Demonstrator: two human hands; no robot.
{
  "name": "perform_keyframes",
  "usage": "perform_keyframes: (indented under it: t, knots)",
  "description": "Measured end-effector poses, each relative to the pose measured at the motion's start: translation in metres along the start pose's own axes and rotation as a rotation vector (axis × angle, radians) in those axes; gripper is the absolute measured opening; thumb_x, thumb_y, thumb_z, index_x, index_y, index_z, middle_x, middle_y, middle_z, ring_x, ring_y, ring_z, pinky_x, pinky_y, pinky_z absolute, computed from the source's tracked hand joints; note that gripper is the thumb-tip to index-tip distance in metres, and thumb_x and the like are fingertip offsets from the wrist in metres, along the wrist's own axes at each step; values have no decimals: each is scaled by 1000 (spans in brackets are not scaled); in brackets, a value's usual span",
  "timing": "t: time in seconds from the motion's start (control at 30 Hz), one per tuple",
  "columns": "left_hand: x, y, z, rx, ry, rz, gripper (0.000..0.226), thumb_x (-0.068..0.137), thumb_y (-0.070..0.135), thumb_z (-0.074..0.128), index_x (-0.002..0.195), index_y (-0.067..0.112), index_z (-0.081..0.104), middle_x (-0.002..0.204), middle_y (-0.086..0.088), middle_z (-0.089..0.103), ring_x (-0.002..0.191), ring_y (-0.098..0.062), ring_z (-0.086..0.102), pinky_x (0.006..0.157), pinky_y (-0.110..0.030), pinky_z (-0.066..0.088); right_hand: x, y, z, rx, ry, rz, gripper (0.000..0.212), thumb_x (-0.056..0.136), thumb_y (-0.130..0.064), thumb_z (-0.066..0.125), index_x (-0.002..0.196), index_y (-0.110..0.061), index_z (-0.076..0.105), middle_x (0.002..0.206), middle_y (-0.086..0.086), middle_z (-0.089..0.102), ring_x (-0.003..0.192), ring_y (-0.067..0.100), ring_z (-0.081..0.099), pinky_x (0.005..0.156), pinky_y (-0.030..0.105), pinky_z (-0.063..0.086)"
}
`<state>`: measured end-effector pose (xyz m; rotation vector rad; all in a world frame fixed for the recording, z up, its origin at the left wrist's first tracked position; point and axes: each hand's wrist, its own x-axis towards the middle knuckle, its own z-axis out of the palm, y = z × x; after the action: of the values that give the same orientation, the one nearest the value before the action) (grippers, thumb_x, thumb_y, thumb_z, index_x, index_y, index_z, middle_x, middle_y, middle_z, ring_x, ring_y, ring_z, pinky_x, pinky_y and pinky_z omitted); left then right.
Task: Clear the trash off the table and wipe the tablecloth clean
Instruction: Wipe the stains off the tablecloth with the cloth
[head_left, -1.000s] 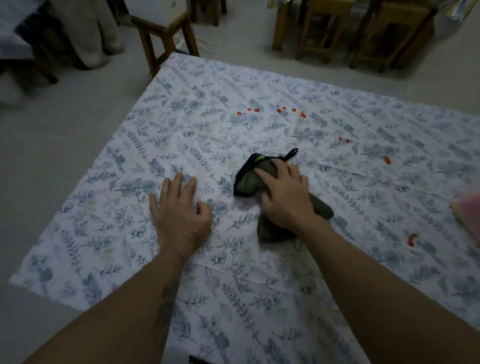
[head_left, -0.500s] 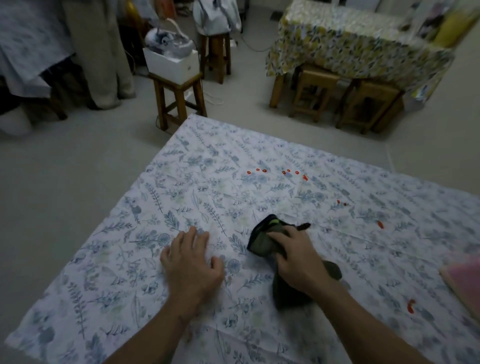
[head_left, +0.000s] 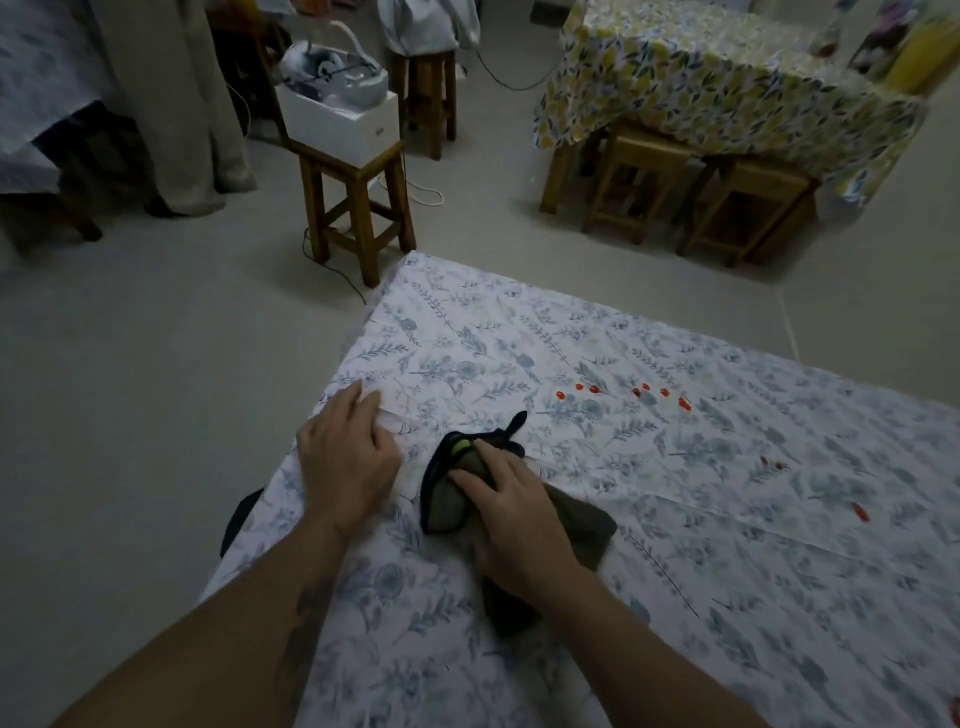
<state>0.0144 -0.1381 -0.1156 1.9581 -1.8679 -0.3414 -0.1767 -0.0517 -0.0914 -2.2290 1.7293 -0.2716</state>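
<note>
A white tablecloth (head_left: 727, 545) with a blue leaf print covers the table. My right hand (head_left: 514, 525) presses flat on a dark green cloth (head_left: 582, 525) with a black edge, near the table's left side. My left hand (head_left: 345, 457) lies flat on the tablecloth at its left edge, fingers apart, holding nothing. Small red spots (head_left: 639, 392) dot the tablecloth in a row beyond the cloth. More red spots (head_left: 860, 512) lie to the right.
A wooden stool (head_left: 358, 208) with a white box (head_left: 337, 119) stands just past the table's far left corner. Further back, a table with a yellow leaf cloth (head_left: 727, 78) has wooden stools (head_left: 639, 176) under it. A cable (head_left: 337, 275) runs on the floor.
The view has tilted up and shifted left, showing more of the room. My left hand has moved to the tablecloth's left edge. My right hand stays on the dark cloth.
</note>
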Motion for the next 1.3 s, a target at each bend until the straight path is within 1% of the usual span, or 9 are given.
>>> perform_keyframes:
  t: [0.2, 0.3, 0.5, 0.57, 0.7, 0.83, 1.0, 1.2, 1.3]
  knots:
    - [-5, -5, 12, 57, 40, 19, 57, 87, 32, 41, 138, 15, 58, 152, -6, 48, 141, -23, 41, 118, -52, 21, 56, 26, 0, -41, 116, 86, 47, 87, -30, 46, 133, -21, 54, 149, 13, 44, 137, 34, 38, 117, 61, 15]
    - [-4, -4, 12, 80, 25, 3, 60, 84, 35, 43, 140, 17, 57, 153, -3, 47, 141, -21, 40, 119, -52, 21, 84, 57, -12, -47, 162, 159, 46, 90, -31, 47, 134, -19, 54, 148, 12, 44, 138, 33, 36, 119, 58, 8]
    - [-3, -2, 13, 86, 31, -5, 60, 82, 35, 48, 139, 18, 58, 153, -2, 47, 140, -20, 42, 119, -50, 21, 87, 147, -47, -34, 279, 527, 43, 88, -28, 46, 129, -18, 55, 139, 12, 47, 125, 38, 40, 111, 54, 29]
    - [-4, -1, 12, 79, 32, -7, 60, 82, 35, 48, 139, 17, 58, 153, -2, 46, 141, -19, 41, 120, -49, 20, 77, 157, -53, 29, 305, 558, 41, 90, -20, 50, 130, -14, 56, 141, 15, 47, 126, 38, 41, 107, 54, 36]
    - [-3, -1, 10, 102, 2, -7, 62, 84, 37, 44, 143, 20, 53, 156, 0, 42, 143, -17, 37, 122, -48, 18, 63, 132, -47, 109, 271, 469, 43, 89, -12, 50, 131, -9, 58, 145, 13, 46, 129, 35, 43, 107, 51, 39]
    - [-3, -1, 9, 106, -13, -12, 64, 86, 39, 41, 147, 23, 48, 159, 4, 37, 146, -14, 31, 123, -45, 14, 75, 74, -25, 207, 158, 181, 48, 85, -22, 45, 130, -14, 61, 145, 6, 50, 131, 26, 46, 108, 45, 41]
    - [-4, -2, 10, 88, 23, -6, 63, 84, 41, 40, 143, 20, 54, 155, 2, 43, 143, -16, 37, 121, -46, 19, 133, 16, 1, 186, 118, -57, 43, 92, -23, 48, 131, -12, 59, 146, 9, 49, 133, 27, 45, 106, 42, 43]
    - [-4, -1, 9, 46, 30, -8, 64, 86, 46, 38, 143, 21, 53, 155, 3, 44, 143, -15, 36, 122, -44, 17, 200, 27, -1, 52, 175, -42, 40, 93, -30, 48, 130, -19, 57, 141, 7, 51, 128, 28, 45, 111, 46, 34]
    - [-4, 0, 8, 34, 41, -4, 64, 85, 45, 39, 142, 20, 55, 153, 2, 45, 142, -15, 38, 122, -43, 17, 213, 49, -13, 29, 256, 176, 39, 91, -32, 51, 129, -24, 56, 140, 7, 46, 130, 27, 39, 114, 51, 24]
